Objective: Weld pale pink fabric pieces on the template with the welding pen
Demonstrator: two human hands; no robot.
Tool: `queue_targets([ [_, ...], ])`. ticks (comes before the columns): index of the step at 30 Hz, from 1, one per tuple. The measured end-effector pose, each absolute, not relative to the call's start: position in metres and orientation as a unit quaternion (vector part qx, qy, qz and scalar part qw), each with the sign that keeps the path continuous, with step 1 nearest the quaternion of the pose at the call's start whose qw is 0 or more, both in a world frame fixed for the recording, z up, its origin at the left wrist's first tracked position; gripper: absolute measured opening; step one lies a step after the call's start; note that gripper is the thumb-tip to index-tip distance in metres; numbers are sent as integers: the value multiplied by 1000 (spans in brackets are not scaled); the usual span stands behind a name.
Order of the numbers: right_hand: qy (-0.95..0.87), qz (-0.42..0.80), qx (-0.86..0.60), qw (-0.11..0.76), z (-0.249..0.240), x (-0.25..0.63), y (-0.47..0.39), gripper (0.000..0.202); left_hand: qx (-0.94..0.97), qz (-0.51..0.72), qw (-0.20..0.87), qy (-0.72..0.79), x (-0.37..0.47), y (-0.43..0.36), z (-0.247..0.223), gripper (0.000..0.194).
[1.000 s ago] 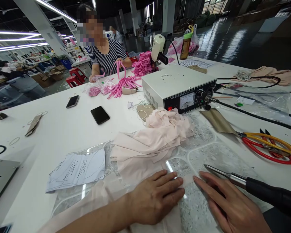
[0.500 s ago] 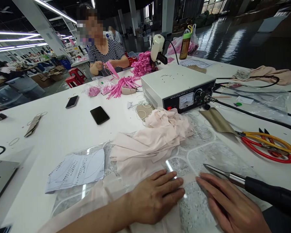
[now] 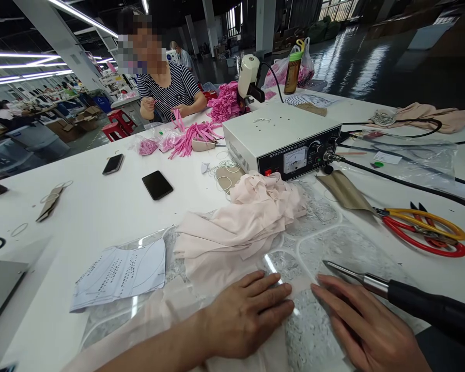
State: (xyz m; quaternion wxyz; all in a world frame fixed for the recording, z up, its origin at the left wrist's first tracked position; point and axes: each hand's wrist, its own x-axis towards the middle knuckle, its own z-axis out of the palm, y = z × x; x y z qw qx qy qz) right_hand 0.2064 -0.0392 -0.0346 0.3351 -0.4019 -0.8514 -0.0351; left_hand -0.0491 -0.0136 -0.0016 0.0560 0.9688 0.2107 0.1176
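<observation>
My left hand (image 3: 251, 312) lies flat, palm down, with its fingers stretched over pale pink fabric (image 3: 170, 315) on a clear sheet. A narrow bit of this fabric shows between its fingertips and those of my right hand (image 3: 372, 320). My right fingers are close together at the fabric's end; the grip beneath them is partly hidden. Just beyond my right hand is a pen-like tool (image 3: 375, 284) with a pointed metal tip and black handle. I cannot tell whether the hand touches it. A heap of the same fabric (image 3: 244, 222) sits ahead.
A grey control box (image 3: 282, 134) with a dial stands ahead. Orange- and red-handled scissors (image 3: 426, 227) lie right. A marked paper pattern (image 3: 120, 274) and two phones (image 3: 157, 185) lie left. Across the table a co-worker (image 3: 170, 93) handles pink strips (image 3: 194, 139).
My hands stay in place on the fabric. The view shifts slightly. Across the table, the co-worker's hands have moved apart, and the pink strip hangs lower.
</observation>
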Motion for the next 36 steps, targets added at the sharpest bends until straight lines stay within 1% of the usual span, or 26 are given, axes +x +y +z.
queue_targets([
  [8, -856, -37, -399, 327, -35, 207, -39, 36, 968, 122, 54, 210, -48, -13, -1, 30],
  [15, -856, -24, -397, 331, -35, 206, -38, 35, 969, 121, 59, 209, -49, -12, 0, 31],
  [19, -846, -19, -398, 354, -33, 208, -42, 32, 969, 117, 63, 208, -49, -12, 0, 31],
  [24, -827, 19, -409, 386, -34, 214, -53, 28, 969, 118, 68, 206, -49, -12, 0, 31],
  [28, -830, 26, -416, 372, -36, 213, -55, 30, 969, 115, 70, 205, -50, -11, -1, 31],
  [36, -838, 0, -418, 350, -38, 209, -52, 30, 969, 112, 77, 208, -51, -12, -1, 31],
])
